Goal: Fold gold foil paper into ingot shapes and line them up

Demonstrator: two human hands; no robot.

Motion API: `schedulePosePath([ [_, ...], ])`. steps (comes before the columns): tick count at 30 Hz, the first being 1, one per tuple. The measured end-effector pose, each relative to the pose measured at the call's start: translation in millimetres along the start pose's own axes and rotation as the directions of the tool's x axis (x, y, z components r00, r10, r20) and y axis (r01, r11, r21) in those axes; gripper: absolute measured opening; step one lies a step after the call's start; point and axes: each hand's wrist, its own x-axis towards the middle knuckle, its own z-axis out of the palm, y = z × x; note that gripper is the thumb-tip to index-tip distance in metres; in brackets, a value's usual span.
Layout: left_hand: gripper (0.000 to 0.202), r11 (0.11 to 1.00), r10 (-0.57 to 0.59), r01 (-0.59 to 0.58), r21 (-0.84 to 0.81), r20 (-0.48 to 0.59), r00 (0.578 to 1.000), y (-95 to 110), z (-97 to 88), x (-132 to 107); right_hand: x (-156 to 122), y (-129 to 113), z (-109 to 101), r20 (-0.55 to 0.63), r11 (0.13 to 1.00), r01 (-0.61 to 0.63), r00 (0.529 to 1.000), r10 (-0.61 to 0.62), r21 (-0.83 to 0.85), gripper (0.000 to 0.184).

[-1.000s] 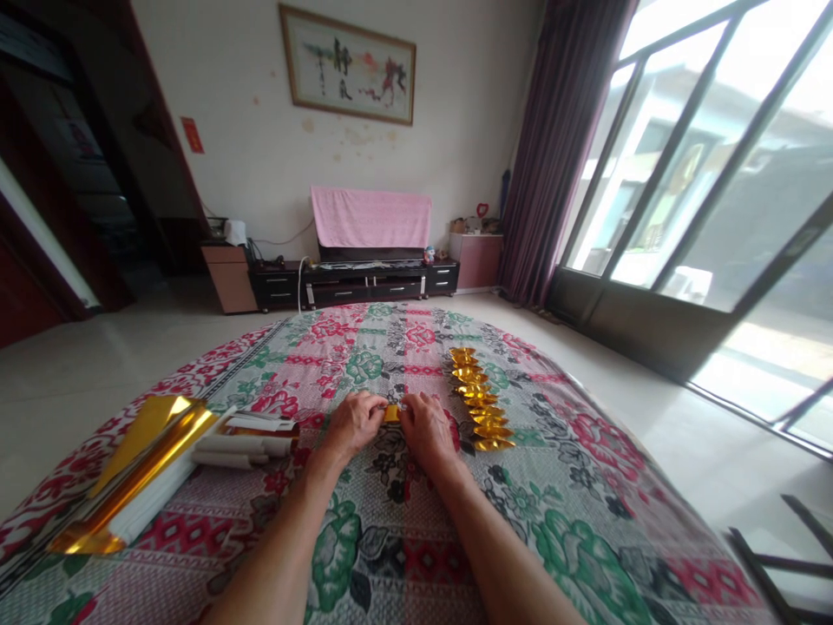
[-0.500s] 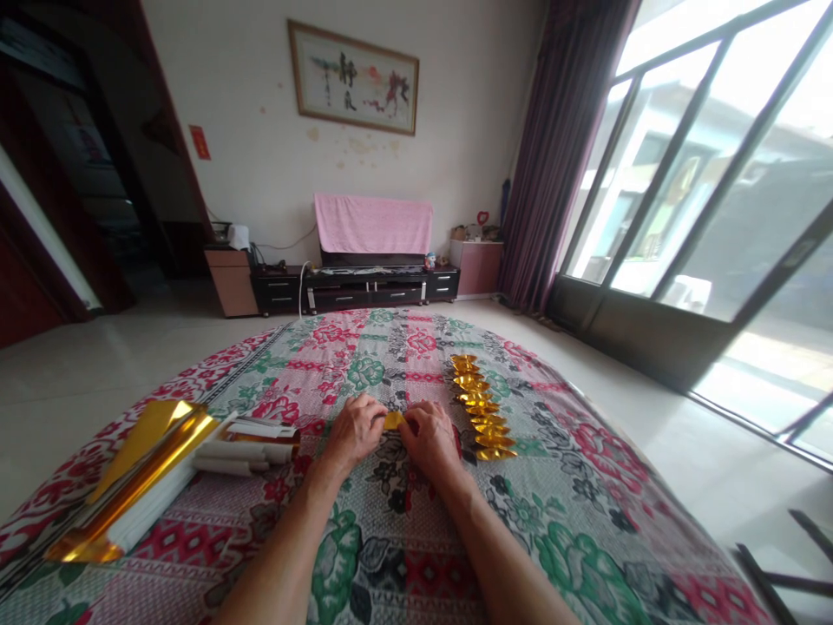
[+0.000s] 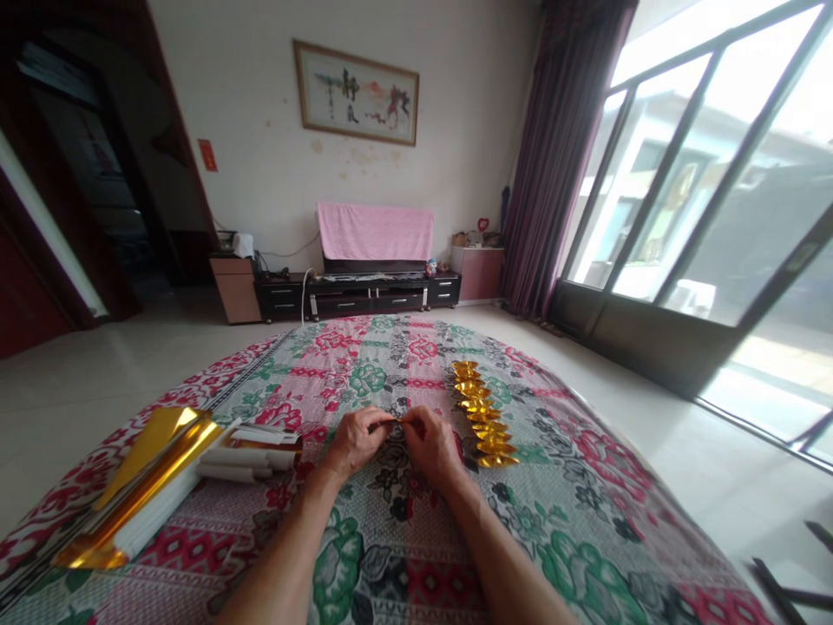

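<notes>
Both my hands meet at the middle of a flowered cloth (image 3: 403, 555) spread over the table. My left hand (image 3: 355, 441) and my right hand (image 3: 431, 444) pinch a small piece of gold foil paper (image 3: 397, 422) between their fingertips; only a thin sliver of it shows. Just to the right of my right hand lies a row of several folded gold paper ingots (image 3: 482, 415), running away from me. A stack of gold foil sheets (image 3: 140, 473) lies at the left, with white rolled or folded papers (image 3: 251, 451) beside it.
Past the table there is a tiled floor, a low black TV cabinet (image 3: 370, 291) with a pink towel (image 3: 376, 233) over the screen, a framed picture on the wall, purple curtains and large glass doors (image 3: 703, 200) at the right. Dark chair parts (image 3: 787, 582) show at the lower right.
The gold piece between my fingers shows less than before, now squeezed to a thin edge. My hands stay in the same place on the cloth. The view has tilted down a little.
</notes>
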Motion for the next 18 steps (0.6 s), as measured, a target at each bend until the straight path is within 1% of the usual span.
schedulePosePath([
  [3, 0.022, 1.0, 0.018, -0.018, -0.019, -0.006, 1.0, 1.7, -0.4, 0.0, 0.2, -0.9, -0.9, 0.006, 0.999, 0.027, 1.0, -0.027, 0.023, 0.016],
  [6, 0.024, 0.999, 0.029, -0.03, -0.023, -0.017, 0.999, 1.7, 0.4, 0.5, 1.1, -2.1, -1.9, 0.022, 0.999, 0.051, 0.998, -0.051, 0.011, 0.017],
  [12, 0.021, 0.996, -0.013, 0.013, -0.083, -0.009, 1.0, 2.9, 1.9, 1.4, 2.9, -1.2, -2.9, 0.037, 0.998, -0.052, 0.998, 0.051, 0.019, 0.017],
  [18, 0.016, 0.99, -0.062, 0.061, -0.13, -0.001, 0.998, 5.5, 2.0, 1.2, 2.5, -2.0, -4.2, 0.055, 0.999, -0.045, 0.998, 0.043, 0.027, 0.017],
])
